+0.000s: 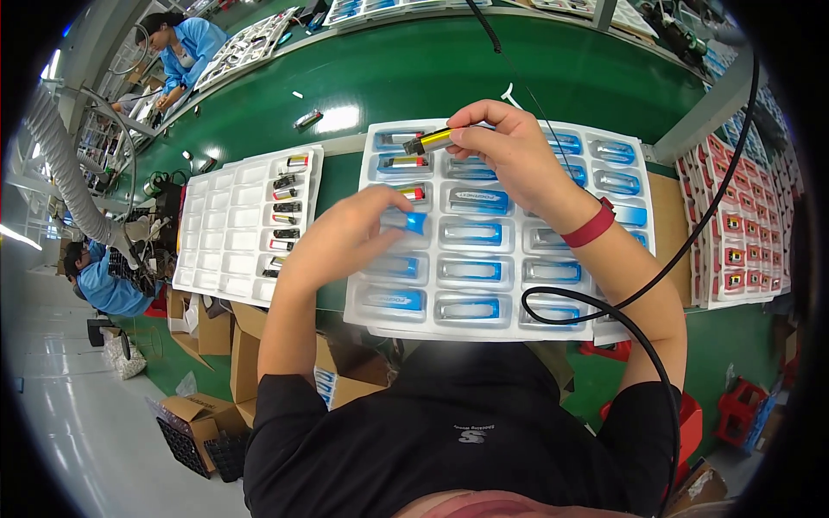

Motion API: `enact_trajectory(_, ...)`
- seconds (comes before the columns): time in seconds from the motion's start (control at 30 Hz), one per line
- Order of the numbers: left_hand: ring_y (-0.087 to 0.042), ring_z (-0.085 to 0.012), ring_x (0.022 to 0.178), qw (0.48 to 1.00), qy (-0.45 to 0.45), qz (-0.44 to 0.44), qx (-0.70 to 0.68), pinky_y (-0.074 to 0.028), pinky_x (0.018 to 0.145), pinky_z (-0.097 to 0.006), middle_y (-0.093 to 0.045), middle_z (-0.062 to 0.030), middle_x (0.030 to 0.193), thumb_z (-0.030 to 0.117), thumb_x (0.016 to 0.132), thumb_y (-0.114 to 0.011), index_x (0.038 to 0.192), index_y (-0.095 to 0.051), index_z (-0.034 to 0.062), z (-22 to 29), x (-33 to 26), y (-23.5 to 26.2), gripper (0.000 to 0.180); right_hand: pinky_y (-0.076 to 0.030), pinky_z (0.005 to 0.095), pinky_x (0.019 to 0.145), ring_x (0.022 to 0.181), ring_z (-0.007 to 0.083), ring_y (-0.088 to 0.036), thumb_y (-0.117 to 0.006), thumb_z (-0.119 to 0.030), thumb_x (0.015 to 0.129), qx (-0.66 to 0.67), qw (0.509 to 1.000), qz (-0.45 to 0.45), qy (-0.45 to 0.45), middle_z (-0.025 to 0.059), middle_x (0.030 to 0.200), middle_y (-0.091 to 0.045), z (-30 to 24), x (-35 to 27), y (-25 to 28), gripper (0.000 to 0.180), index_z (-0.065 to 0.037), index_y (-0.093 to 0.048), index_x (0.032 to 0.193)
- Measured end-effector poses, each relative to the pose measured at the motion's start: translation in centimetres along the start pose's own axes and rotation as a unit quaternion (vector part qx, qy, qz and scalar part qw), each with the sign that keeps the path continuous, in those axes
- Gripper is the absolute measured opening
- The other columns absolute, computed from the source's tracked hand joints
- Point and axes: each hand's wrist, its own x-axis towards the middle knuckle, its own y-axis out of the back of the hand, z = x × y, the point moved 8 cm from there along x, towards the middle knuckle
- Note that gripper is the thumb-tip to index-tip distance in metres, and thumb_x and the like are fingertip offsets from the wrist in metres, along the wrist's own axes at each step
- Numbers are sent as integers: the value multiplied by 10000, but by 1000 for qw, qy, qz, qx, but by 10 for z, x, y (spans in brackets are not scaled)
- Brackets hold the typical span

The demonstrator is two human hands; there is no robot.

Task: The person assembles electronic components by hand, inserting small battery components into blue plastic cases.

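In my right hand, pinched between thumb and fingers, is a small battery assembly with a yellow cylinder and a dark end, held above the tray's far edge. My left hand, slightly blurred, is closed around a small blue translucent casing over the tray's left columns. Below both hands lies a white moulded tray. Most of its pockets hold blue clear-windowed casings. At the far left of the tray, a few pockets hold casings with battery assemblies in or on them.
To the left, a second white tray carries several battery assemblies in its right column. A black cable loops over the tray's right side. Stacked red-filled trays stand at the right. Another battery piece lies on the green surface. Co-workers sit at the left.
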Motion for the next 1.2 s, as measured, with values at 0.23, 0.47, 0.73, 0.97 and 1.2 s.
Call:
enact_trajectory(0.23, -649, -140, 851, 851, 21, 168, -497, -536, 802, -297, -594, -91, 1199, -23, 939, -608, 1365, -497, -22, -31, 10, 3, 440, -554, 277, 798, 878, 158, -685, -690, -61, 936, 72, 997, -35, -16, 100, 1008, -706, -10, -7, -15, 180, 32, -672, 1089)
enact_trajectory(0.47, -653, -225, 1144, 806, -28, 167, -567, -541, 996, -365, -563, -156, 1392, -46, 917, -596, 1387, -474, -6, -18, 32, 4, 488, -548, 264, 782, 872, 142, -676, -710, -55, 933, 23, 999, -31, 2, 102, 1016, -712, -3, -9, -19, 180, 28, -675, 1089)
enact_trajectory(0.73, -614, -225, 1240, 764, -45, 96, -637, -472, 1094, -371, -556, -158, 1412, -42, 941, -550, 1426, -440, 1, -3, 37, -9, 499, -515, 256, 886, 989, 117, -640, -713, -46, 934, -26, 999, -1, 20, 53, 1030, -698, -6, -12, -17, 175, -14, -676, 1102)
enact_trajectory(0.97, -559, -291, 1313, 778, -54, 91, -620, -440, 1136, -414, -483, -191, 1480, 14, 970, -560, 1460, -390, 12, 3, 38, -10, 519, -553, 260, 846, 905, 123, -683, -714, -33, 934, -28, 999, 16, 27, 82, 1025, -722, -3, -13, -18, 158, 25, -674, 1075)
enact_trajectory(1.2, -589, -252, 1288, 776, -43, 100, -621, -470, 1110, -359, -566, -190, 1389, -51, 950, -568, 1448, -400, -5, -2, 41, -13, 528, -538, 239, 749, 810, 107, -674, -748, -70, 914, -79, 995, 25, 56, 66, 991, -735, -5, -16, -20, 172, 18, -716, 1058)
